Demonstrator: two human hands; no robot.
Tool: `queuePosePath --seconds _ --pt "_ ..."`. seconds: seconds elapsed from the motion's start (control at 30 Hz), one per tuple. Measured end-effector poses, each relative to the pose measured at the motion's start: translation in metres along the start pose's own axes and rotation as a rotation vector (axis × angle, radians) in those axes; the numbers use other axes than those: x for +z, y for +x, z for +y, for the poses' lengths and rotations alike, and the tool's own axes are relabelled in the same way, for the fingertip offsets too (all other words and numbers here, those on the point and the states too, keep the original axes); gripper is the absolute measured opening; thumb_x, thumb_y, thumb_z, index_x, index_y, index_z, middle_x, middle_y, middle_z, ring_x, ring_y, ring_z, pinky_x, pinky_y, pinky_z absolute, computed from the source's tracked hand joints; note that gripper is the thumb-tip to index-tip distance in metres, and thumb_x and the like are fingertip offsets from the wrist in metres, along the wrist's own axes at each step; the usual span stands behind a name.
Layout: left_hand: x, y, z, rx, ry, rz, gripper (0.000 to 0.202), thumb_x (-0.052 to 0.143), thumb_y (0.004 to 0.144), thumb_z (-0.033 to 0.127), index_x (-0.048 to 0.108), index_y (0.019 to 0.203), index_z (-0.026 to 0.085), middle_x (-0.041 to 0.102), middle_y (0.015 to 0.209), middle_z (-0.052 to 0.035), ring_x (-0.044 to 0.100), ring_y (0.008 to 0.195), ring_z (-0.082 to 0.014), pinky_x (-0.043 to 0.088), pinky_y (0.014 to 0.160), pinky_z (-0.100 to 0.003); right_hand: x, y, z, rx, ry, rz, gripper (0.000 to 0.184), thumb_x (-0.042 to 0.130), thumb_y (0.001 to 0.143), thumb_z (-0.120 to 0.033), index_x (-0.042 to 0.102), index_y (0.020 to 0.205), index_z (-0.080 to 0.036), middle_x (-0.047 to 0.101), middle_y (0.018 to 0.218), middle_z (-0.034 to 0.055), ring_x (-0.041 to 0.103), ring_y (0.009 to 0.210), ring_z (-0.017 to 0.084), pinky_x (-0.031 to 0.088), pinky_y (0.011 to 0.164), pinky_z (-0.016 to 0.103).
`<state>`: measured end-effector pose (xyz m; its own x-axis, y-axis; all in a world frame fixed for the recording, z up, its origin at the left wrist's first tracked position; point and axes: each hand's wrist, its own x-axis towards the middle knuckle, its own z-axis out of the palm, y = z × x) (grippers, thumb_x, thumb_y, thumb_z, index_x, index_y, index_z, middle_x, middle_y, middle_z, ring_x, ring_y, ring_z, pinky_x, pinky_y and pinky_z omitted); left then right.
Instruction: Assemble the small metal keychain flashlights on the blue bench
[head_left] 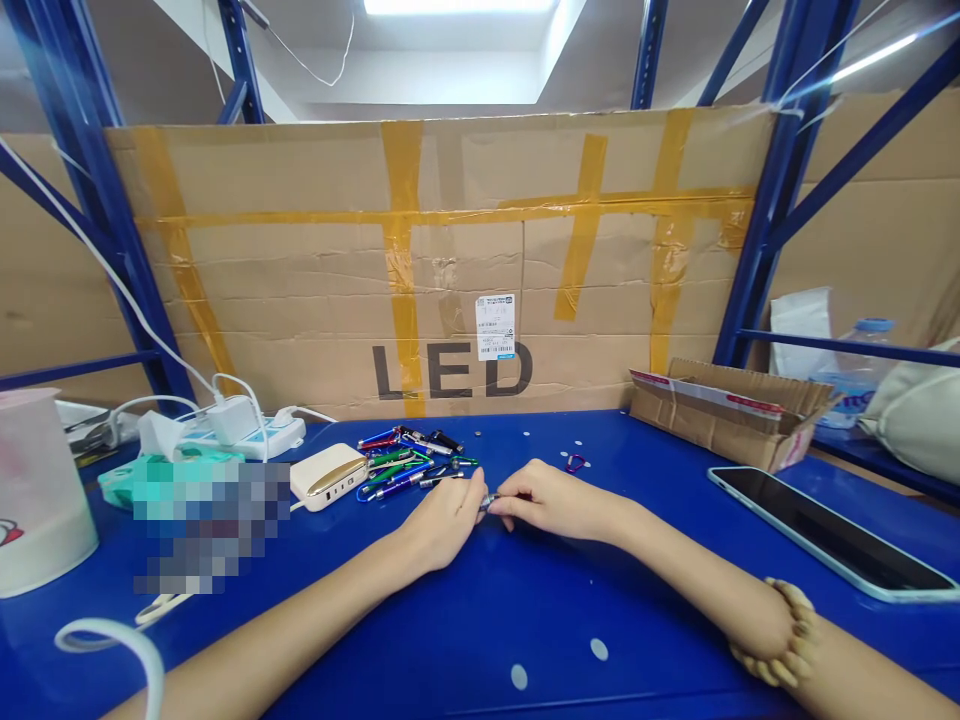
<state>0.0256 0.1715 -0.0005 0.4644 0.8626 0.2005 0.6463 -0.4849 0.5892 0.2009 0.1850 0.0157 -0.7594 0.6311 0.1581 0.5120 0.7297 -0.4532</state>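
Observation:
My left hand [448, 520] and my right hand [559, 500] meet over the blue shelf top, fingers closed. Between their fingertips is a small silvery metal piece [489, 501], mostly covered, so its kind cannot be told. Just behind my left hand lies a pile of slim metallic pen-like pieces [405, 462] in blue, green, red, black and silver. A small purple-red carabiner [575, 463] rests on the surface behind my right hand.
A cream power bank [328, 476] is left of the pile, near a white power strip [281, 436] and a white pitcher [45, 500]. At right are an open cardboard box [720, 415] and a phone [832, 530]. A cardboard sheet [322, 300] stands behind.

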Motion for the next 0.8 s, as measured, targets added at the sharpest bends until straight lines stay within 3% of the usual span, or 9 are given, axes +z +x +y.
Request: queuePosePath --seconds 0.1,0.2,0.37,0.47,0.57,0.7,0.8 --pt "0.002 0.0 0.005 -0.062 0.181 -0.029 0.047 0.013 0.09 0.032 0.034 0.052 0.015 0.037 0.05 0.0 0.034 0.047 -0.0107 0.026 0.055 -0.024 0.005 -0.001 -0.007 -0.033 -0.115 0.012 0.038 0.043 0.09 -0.032 0.061 0.064 -0.011 0.06 0.065 0.0039 0.052 0.06 0.009 0.035 0.063 0.018" --pt "0.003 -0.001 0.01 -0.099 0.374 -0.031 0.045 0.015 0.09 0.026 0.034 0.051 0.015 0.038 0.049 -0.0009 0.033 0.045 -0.0106 0.025 0.054 -0.024 0.011 -0.002 -0.011 -0.027 -0.139 0.028 0.037 0.045 0.089 -0.03 0.061 0.062 -0.011 0.059 0.062 0.0047 0.051 0.057 0.008 0.034 0.061 0.018" --pt "0.005 -0.004 0.012 -0.077 0.544 -0.034 0.047 0.013 0.091 0.024 0.043 0.055 0.014 0.046 0.053 -0.0038 0.041 0.049 -0.0123 0.026 0.056 -0.024 0.013 -0.003 -0.014 0.058 0.027 -0.001 0.039 0.046 0.087 -0.032 0.061 0.059 -0.009 0.051 0.049 0.0017 0.039 0.042 0.004 0.028 0.046 0.016" --pt "0.004 -0.005 0.012 -0.079 0.493 -0.057 0.047 0.011 0.091 0.025 0.042 0.057 0.015 0.048 0.056 -0.004 0.043 0.051 -0.0124 0.029 0.057 -0.024 0.011 -0.005 -0.017 0.154 0.232 -0.089 0.04 0.045 0.086 -0.034 0.06 0.059 -0.008 0.041 0.04 -0.001 0.033 0.035 0.003 0.025 0.039 0.015" --pt "0.002 -0.005 0.012 -0.094 0.38 -0.037 0.046 0.01 0.091 0.027 0.038 0.056 0.015 0.046 0.055 -0.0034 0.041 0.051 -0.0117 0.031 0.058 -0.023 0.009 -0.004 -0.019 0.223 0.435 -0.148 0.043 0.047 0.084 -0.043 0.056 0.059 -0.008 0.039 0.038 -0.0022 0.035 0.032 0.004 0.03 0.036 0.014" --pt "0.002 -0.002 0.009 -0.089 0.169 0.096 0.049 0.008 0.09 0.032 0.04 0.057 0.015 0.048 0.057 -0.0031 0.045 0.054 -0.0122 0.034 0.062 -0.024 0.009 -0.001 -0.015 0.206 0.607 -0.078 0.048 0.048 0.08 -0.053 0.052 0.06 -0.01 0.036 0.039 -0.004 0.036 0.032 0.004 0.033 0.033 0.014" --pt "0.003 0.002 0.004 -0.055 0.01 0.181 0.049 0.014 0.09 0.04 0.045 0.062 0.015 0.052 0.062 -0.0026 0.047 0.06 -0.013 0.035 0.065 -0.024 0.01 0.002 -0.008 0.194 0.614 -0.011 0.047 0.048 0.079 -0.055 0.053 0.064 -0.01 0.035 0.041 -0.0048 0.037 0.033 0.005 0.033 0.033 0.014"
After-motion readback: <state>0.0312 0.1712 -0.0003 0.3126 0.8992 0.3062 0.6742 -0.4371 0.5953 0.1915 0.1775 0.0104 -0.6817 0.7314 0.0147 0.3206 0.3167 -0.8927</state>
